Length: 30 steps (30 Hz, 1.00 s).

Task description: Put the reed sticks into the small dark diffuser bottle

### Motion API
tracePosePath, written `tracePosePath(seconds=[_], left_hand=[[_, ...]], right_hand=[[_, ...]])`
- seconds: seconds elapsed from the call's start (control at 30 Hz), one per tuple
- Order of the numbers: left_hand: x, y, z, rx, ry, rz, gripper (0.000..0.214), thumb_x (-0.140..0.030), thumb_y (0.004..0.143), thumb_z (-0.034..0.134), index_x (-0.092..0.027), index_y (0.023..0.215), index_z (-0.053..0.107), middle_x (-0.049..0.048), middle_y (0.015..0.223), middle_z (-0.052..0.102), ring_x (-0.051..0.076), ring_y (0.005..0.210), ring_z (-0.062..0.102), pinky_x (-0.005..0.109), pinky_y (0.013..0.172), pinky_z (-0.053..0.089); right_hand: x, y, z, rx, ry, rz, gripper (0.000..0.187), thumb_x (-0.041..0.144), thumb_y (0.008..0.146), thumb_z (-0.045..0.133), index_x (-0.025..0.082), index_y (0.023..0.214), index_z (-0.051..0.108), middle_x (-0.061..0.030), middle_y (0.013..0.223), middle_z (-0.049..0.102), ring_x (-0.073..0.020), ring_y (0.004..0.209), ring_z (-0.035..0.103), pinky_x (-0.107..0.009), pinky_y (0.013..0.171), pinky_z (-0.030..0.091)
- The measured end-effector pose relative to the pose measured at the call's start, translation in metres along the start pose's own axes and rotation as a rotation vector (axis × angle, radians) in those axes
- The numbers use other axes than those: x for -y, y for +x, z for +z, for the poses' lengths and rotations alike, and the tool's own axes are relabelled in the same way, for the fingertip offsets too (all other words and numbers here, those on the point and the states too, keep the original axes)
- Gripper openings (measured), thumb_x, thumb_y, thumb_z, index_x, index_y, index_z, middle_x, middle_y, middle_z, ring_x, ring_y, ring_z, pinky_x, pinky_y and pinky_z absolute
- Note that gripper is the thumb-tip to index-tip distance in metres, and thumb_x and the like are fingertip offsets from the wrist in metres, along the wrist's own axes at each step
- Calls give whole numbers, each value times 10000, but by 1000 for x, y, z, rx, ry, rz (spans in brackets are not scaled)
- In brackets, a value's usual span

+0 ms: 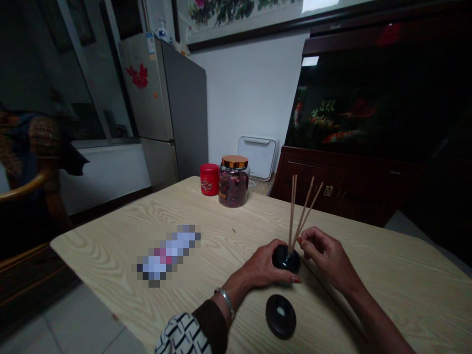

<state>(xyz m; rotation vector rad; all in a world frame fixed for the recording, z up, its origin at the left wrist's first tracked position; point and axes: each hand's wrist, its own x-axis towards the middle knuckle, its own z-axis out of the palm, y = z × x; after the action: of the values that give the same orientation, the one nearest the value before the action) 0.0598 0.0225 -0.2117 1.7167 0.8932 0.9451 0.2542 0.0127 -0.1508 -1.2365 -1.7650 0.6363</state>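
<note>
My left hand (263, 263) is wrapped round a small, round, dark glass diffuser bottle (285, 259) that stands on the table. Several thin brown diffuser reeds (292, 211) rise from its neck, fanning out at the top. Close to the bottle's mouth, the fingers of my right hand (324, 253) are pinched together at the lower end of the rightmost reed. The exact grip is partly hidden by the fingers. In front of the bottle lies a dark oval object (280, 316) with a pale spot in its middle.
A pixelated oblong item (167, 255) lies on the left of the wooden table (121, 238). At the far edge stand a red canister (210, 180) and a copper-lidded jar (233, 183) of dried petals. Behind are a fridge (188, 108) and a fish tank (342, 103).
</note>
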Motion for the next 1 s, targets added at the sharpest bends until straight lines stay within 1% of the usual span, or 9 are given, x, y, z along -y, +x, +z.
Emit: tracePosePath(seconds=[0.17, 0.3, 0.4, 0.5, 0.67, 0.73, 0.8, 0.9, 1.0], left_hand=[[2, 1, 2, 14, -31, -18, 779, -459, 533, 920, -194, 1194, 606, 34, 980, 646, 190, 883, 568, 280, 750, 447], [3, 0, 1, 13, -41, -31, 787, -463, 524, 923, -186, 1191, 609, 36, 979, 647, 193, 889, 572, 277, 751, 448], [4, 1, 1, 13, -44, -25, 788, -465, 530, 921, -186, 1197, 607, 36, 983, 649, 192, 892, 571, 276, 756, 446], [5, 2, 2, 20, -53, -23, 781, -460, 530, 921, -189, 1192, 607, 32, 970, 650, 185, 872, 568, 273, 741, 445], [5, 1, 2, 14, -49, -23, 783, -455, 529, 921, -188, 1193, 604, 31, 970, 649, 183, 869, 569, 269, 739, 441], [3, 1, 2, 7, -33, -27, 780, -460, 524, 921, -187, 1184, 609, 31, 968, 647, 184, 870, 567, 267, 735, 438], [2, 0, 1, 7, -23, -23, 768, -462, 526, 920, -190, 1175, 614, 29, 967, 646, 186, 874, 565, 267, 738, 437], [0, -1, 0, 8, -22, -14, 761, -462, 528, 919, -192, 1173, 618, 29, 973, 646, 187, 879, 563, 273, 749, 439], [-1, -1, -1, 4, -13, -22, 782, -475, 523, 918, -185, 1183, 617, 39, 987, 649, 196, 888, 566, 282, 754, 442]], right_hand=[[-20, 4, -43, 270, -302, 92, 177, 343, 824, 571, 205, 720, 606, -1, 673, 614, -167, 629, 560, -275, 592, 406], [-35, -8, -47, 474, -732, 257, 27, 197, 675, 633, 209, 654, 644, -50, 744, 694, -198, 685, 609, -281, 592, 364], [-38, -15, -36, 504, -895, 307, 86, 183, 613, 662, 220, 686, 684, -85, 825, 724, -250, 751, 649, -304, 594, 337], [-40, -16, -27, 492, -910, 311, 124, 167, 597, 650, 214, 700, 701, -108, 828, 732, -283, 755, 664, -321, 589, 322], [-45, -11, -34, 471, -854, 291, 66, 187, 615, 648, 211, 665, 683, -82, 797, 727, -251, 734, 655, -313, 592, 359], [-42, -6, -43, 426, -763, 247, 71, 230, 694, 606, 217, 652, 661, -51, 752, 707, -210, 703, 638, -300, 599, 392], [-36, 1, -54, 310, -542, 193, 157, 297, 770, 566, 214, 663, 646, -32, 687, 671, -183, 643, 609, -291, 586, 424], [-18, 7, -62, -38, -91, 128, 231, 426, 777, 640, 199, 745, 666, -14, 635, 627, -158, 557, 552, -278, 514, 428], [2, 6, -55, -364, 194, 47, 256, 450, 766, 725, 208, 834, 680, 2, 641, 622, -135, 538, 514, -256, 482, 401]])
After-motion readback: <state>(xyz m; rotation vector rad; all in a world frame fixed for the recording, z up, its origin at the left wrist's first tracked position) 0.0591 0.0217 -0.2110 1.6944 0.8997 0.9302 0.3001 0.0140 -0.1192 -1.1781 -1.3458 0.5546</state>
